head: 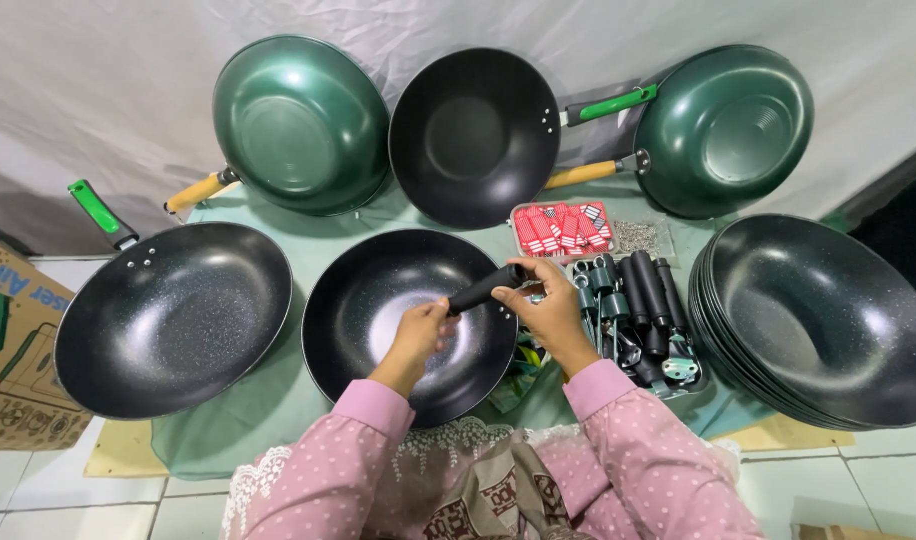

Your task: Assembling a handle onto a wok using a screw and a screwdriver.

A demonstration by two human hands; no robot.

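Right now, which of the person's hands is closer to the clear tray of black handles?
Right. The right hand sits just beside the clear tray of black handles; the left hand is further off, over the black speckled wok.

— What's where?
— A wok (378, 320) lies centre, another (173, 315) to its left, a stack of woks (828, 320) at far right.
— Between?
— A tray of handles (633, 315). Three woks lean behind: (300, 125), (475, 135), (726, 128).
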